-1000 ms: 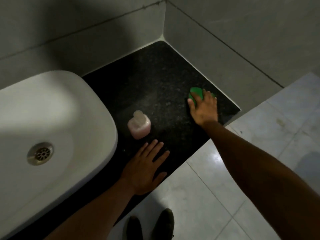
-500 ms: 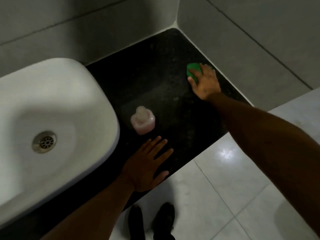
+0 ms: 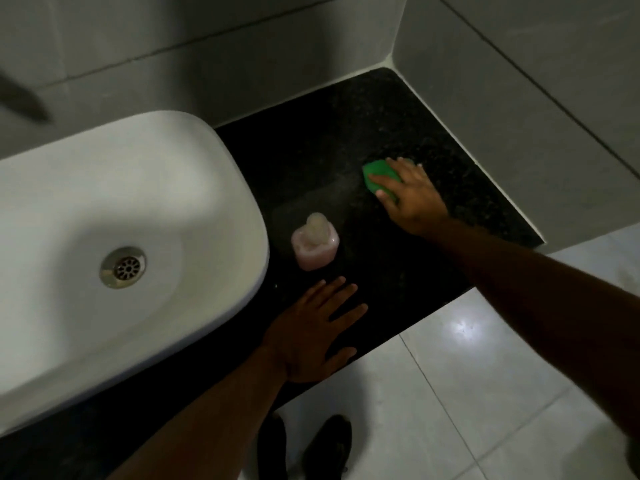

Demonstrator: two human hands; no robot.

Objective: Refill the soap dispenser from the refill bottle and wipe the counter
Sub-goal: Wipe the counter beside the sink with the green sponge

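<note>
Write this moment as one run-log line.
phase: wiping | right hand: presses green sponge on black speckled stone counter | left hand: flat on counter | pink soap dispenser: upright

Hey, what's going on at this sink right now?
A person is wiping the black counter beside the white basin. The right hand presses a green sponge onto it, fingers spread over the top. The left hand rests flat near the front edge. The pink soap dispenser stands between them, untouched.

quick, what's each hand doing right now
Left hand: open, flat on the counter.
Right hand: open, fingers pressing the green sponge.
</note>
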